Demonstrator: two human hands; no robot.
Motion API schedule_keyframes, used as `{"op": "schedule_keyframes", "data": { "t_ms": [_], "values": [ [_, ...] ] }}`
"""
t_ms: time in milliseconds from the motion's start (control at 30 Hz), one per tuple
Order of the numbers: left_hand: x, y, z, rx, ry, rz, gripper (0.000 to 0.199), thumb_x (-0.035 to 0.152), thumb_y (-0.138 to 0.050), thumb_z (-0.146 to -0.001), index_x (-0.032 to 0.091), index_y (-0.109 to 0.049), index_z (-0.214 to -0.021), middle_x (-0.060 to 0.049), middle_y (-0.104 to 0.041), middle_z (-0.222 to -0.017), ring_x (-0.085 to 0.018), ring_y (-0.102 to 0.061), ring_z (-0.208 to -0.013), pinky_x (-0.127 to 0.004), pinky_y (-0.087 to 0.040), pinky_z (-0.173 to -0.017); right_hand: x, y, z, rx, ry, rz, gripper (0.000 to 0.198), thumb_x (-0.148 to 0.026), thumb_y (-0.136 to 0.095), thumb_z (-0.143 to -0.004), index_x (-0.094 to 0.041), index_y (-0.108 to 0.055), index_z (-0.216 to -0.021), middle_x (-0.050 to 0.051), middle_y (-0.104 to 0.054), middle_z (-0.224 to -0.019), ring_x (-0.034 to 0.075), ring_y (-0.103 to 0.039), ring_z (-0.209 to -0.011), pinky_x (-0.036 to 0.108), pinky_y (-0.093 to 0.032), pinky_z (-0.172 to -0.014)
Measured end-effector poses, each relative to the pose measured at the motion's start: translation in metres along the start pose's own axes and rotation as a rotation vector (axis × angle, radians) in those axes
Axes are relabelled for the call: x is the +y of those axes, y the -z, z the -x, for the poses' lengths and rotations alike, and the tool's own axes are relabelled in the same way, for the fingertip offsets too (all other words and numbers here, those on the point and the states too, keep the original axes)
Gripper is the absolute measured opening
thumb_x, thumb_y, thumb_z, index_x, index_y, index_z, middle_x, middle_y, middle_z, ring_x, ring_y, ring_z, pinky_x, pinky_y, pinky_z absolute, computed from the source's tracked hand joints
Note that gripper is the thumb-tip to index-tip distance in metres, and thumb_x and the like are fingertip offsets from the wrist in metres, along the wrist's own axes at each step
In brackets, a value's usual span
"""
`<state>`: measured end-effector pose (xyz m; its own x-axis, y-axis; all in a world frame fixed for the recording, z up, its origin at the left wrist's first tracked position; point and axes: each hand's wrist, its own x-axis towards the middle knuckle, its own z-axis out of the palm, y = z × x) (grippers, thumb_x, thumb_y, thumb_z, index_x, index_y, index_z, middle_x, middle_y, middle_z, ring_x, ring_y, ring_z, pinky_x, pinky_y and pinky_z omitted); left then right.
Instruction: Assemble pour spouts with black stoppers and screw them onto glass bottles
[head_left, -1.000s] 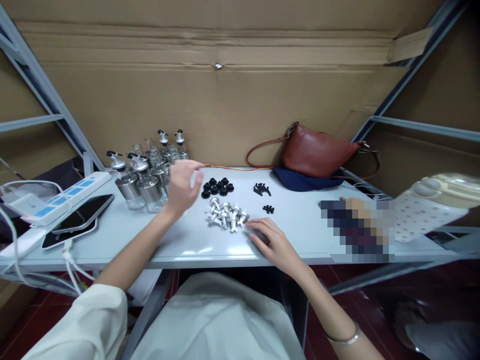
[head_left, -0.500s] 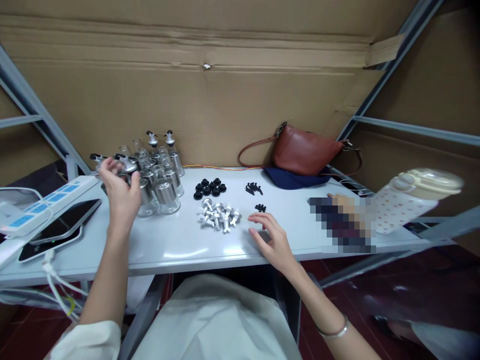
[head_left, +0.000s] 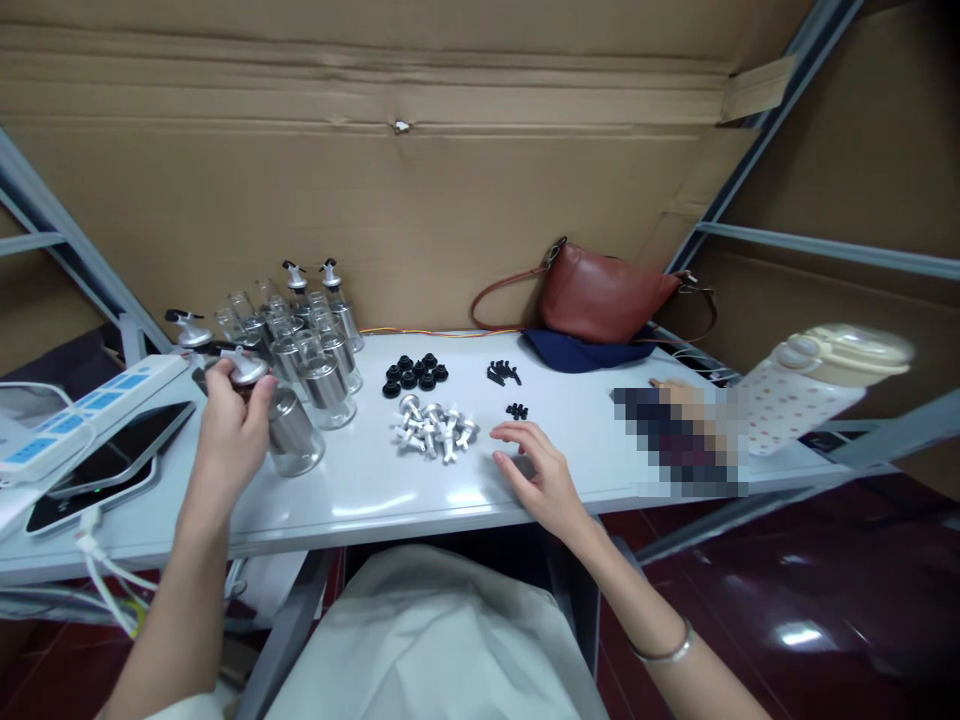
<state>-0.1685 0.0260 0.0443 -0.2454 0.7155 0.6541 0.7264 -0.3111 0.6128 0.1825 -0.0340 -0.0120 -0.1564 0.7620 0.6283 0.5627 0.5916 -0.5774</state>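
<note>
My left hand (head_left: 231, 425) grips a glass bottle (head_left: 291, 432) around its neck, just under a silver pourer top (head_left: 246, 366) with a black tip. The bottle has a metal sleeve and leans, its base toward the right, low over or on the table; contact is unclear. My right hand (head_left: 541, 472) is held out over the table's front part, fingers apart and holding nothing. Nearest to it are a heap of silver pourer heads (head_left: 435, 428) and a small cluster of tiny black parts (head_left: 517, 411). Black round stoppers (head_left: 414, 374) and small black spouts (head_left: 504, 373) lie behind.
Several sleeved bottles (head_left: 327, 385) stand at the table's left; a few carry pourer tops. Left of them are a power strip (head_left: 90, 415) and phones (head_left: 120, 455). A brown bag (head_left: 600, 295) on a blue cap (head_left: 585, 352) and a dotted tumbler (head_left: 795, 400) are to the right.
My left hand has come down and nearer with the bottle, which now shows apart from the group. The right hand stays nearly where it was. The whole view has shifted slightly.
</note>
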Motion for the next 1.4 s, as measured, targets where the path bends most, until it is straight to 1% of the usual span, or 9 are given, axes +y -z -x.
{"op": "schedule_keyframes", "data": {
  "t_ms": [100, 267, 500, 667, 833, 1000, 1133, 1300, 1400],
  "values": [
    [0.023, 0.01, 0.025, -0.084, 0.058, 0.033, 0.04, 0.05, -0.049, -0.085, 0.021, -0.041, -0.111, -0.009, -0.064, -0.101, -0.029, -0.063, -0.097, -0.047, -0.049, -0.089, 0.0, 0.0, 0.0, 0.005, -0.008, 0.003, 0.016, -0.024, -0.048, -0.092, -0.022, -0.058, -0.104, 0.01, -0.061, -0.104, 0.024, -0.058, -0.1, 0.039, -0.049, -0.081],
    [0.053, 0.01, 0.052, -0.171, 0.046, 0.166, 0.031, 0.046, -0.048, -0.086, 0.023, -0.042, -0.105, -0.008, -0.062, -0.099, -0.026, -0.063, -0.095, -0.044, -0.049, -0.089, 0.0, 0.0, 0.0, 0.025, -0.007, -0.007, 0.016, -0.025, -0.048, -0.091, -0.022, -0.058, -0.103, 0.01, -0.062, -0.102, 0.024, -0.059, -0.098, 0.038, -0.05, -0.079],
    [0.083, -0.009, 0.065, -0.338, -0.029, 0.312, 0.018, 0.035, -0.047, -0.089, 0.025, -0.044, -0.104, -0.006, -0.063, -0.101, -0.023, -0.064, -0.094, -0.036, -0.054, -0.08, 0.0, 0.002, 0.0, 0.034, -0.005, -0.035, 0.015, -0.023, -0.048, -0.092, -0.022, -0.057, -0.103, 0.01, -0.062, -0.103, 0.023, -0.058, -0.098, 0.038, -0.049, -0.08],
    [0.107, -0.028, 0.07, -0.468, -0.059, 0.425, 0.016, 0.037, -0.046, -0.091, 0.026, -0.046, -0.102, -0.007, -0.062, -0.102, -0.023, -0.063, -0.094, -0.039, -0.054, -0.082, -0.002, 0.004, -0.001, 0.05, -0.01, -0.056, 0.014, -0.024, -0.048, -0.092, -0.022, -0.058, -0.102, 0.009, -0.063, -0.102, 0.023, -0.058, -0.096, 0.038, -0.049, -0.077],
    [0.129, -0.045, 0.069, -0.641, -0.025, 0.698, 0.018, 0.038, -0.051, -0.089, 0.026, -0.048, -0.103, -0.007, -0.062, -0.11, -0.023, -0.061, -0.105, -0.04, -0.051, -0.093, -0.011, 0.004, -0.002, 0.063, -0.018, -0.103, 0.015, -0.023, -0.047, -0.093, -0.022, -0.057, -0.103, 0.008, -0.063, -0.099, 0.021, -0.058, -0.089, 0.035, -0.047, -0.074],
    [0.144, -0.059, 0.071, -0.712, 0.055, 0.925, 0.03, 0.037, -0.058, -0.086, 0.026, -0.043, -0.11, -0.006, -0.059, -0.114, -0.02, -0.061, -0.103, -0.037, -0.049, -0.092, -0.029, 0.007, -0.008, 0.183, -0.005, -0.181, 0.019, -0.026, -0.046, -0.093, -0.023, -0.055, -0.11, 0.009, -0.062, -0.103, 0.022, -0.057, -0.095, 0.039, -0.046, -0.078],
    [0.152, -0.065, 0.073, -0.798, 0.092, 0.97, 0.027, 0.038, -0.056, -0.087, 0.021, -0.047, -0.105, -0.006, -0.06, -0.108, -0.018, -0.058, -0.099, -0.032, -0.046, -0.09, -0.048, 0.011, -0.024, 0.288, 0.036, -0.215, 0.026, -0.029, -0.048, -0.092, -0.024, -0.053, -0.117, 0.009, -0.059, -0.114, 0.024, -0.055, -0.106, 0.04, -0.047, -0.083],
    [0.154, -0.07, 0.076, -0.81, 0.089, 0.983, 0.027, 0.044, -0.053, -0.089, 0.018, -0.051, -0.097, -0.003, -0.057, -0.091, -0.015, -0.053, -0.084, -0.025, -0.044, -0.078, -0.068, 0.013, -0.044, 0.195, 0.091, -0.188, 0.021, -0.026, -0.047, -0.093, -0.023, -0.058, -0.111, 0.008, -0.058, -0.118, 0.023, -0.052, -0.113, 0.041, -0.043, -0.094],
    [0.153, -0.072, 0.077, -0.797, 0.09, 0.977, 0.03, 0.046, -0.052, -0.089, 0.019, -0.053, -0.103, -0.004, -0.055, -0.094, -0.015, -0.052, -0.085, -0.026, -0.043, -0.08, -0.071, 0.013, -0.046, 0.148, 0.111, -0.213, 0.02, -0.025, -0.043, -0.095, -0.023, -0.06, -0.105, 0.008, -0.06, -0.115, 0.022, -0.054, -0.11, 0.041, -0.043, -0.095]
  ]
}}
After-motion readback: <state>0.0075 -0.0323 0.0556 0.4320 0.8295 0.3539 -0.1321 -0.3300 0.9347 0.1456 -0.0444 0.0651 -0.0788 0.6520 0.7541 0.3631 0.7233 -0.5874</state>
